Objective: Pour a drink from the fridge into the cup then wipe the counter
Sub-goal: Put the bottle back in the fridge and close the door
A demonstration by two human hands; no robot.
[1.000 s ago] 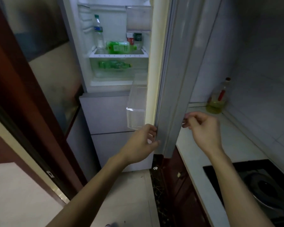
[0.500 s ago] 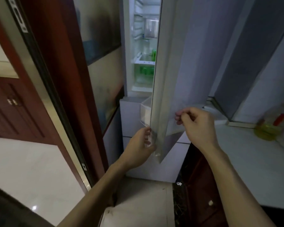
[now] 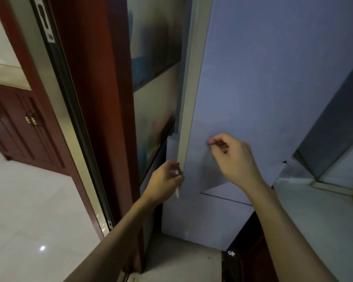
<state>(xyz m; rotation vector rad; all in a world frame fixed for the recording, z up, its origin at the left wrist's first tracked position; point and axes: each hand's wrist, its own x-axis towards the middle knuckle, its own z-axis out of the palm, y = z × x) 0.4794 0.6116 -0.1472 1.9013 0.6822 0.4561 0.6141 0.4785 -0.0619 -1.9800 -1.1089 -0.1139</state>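
At the fridge door (image 3: 253,88) free edge, running vertical: left grip (image 3: 167,180) clamped round it, nearer; right grip (image 3: 234,159) curled together, empty, just right by door face. The drink is hidden beyond the door.

Red-brown wooden door frame (image 3: 94,98) left of centre, silver metal strip (image 3: 69,110) beside it. Beyond, glossy pale tile floor (image 3: 29,210), 1 bright light reflection (image 3: 42,248). Dark red cabinet (image 3: 14,127), brass handles (image 3: 30,120), far left.

Nothing legible; the small white mark (image 3: 231,253) low on the dark cabinet (image 3: 259,247) is perhaps a logo.
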